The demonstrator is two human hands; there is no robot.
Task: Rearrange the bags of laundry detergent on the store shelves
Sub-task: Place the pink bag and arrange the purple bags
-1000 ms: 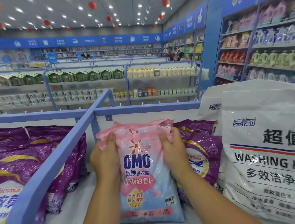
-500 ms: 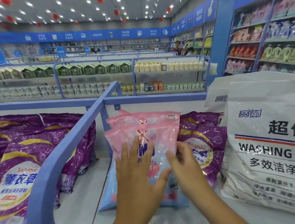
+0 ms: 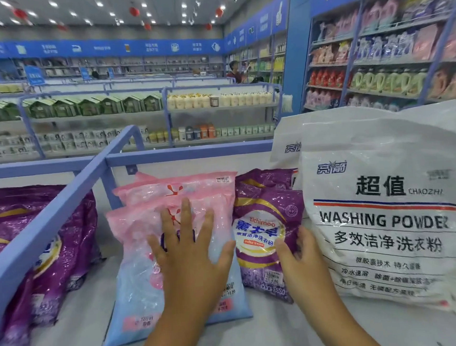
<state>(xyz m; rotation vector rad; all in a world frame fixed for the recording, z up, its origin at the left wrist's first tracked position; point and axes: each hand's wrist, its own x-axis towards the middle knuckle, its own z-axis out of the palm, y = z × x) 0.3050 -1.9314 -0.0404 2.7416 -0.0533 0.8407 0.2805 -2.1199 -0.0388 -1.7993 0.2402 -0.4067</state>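
Note:
A pink and blue detergent bag (image 3: 138,264) leans back on the white shelf, with a second pink bag (image 3: 195,185) behind it. My left hand (image 3: 189,255) lies flat on the front bag, fingers spread. To the right stands a small purple detergent bag (image 3: 261,233). My right hand (image 3: 300,262) touches that bag's right edge, fingers curled at it, between it and a big white washing powder bag (image 3: 383,215). Whether the hand grips the purple bag I cannot tell.
A blue divider rail (image 3: 53,216) separates this bay from the left bay, where large purple bags (image 3: 46,241) lie. A blue back rail (image 3: 192,152) runs across. Bare white shelf floor (image 3: 70,335) shows in front. Aisles and stocked shelves (image 3: 376,60) lie beyond.
The pink bag was held upright in both hands, then set leaning back. My left hand went flat on it and my right hand moved right to the purple bag.

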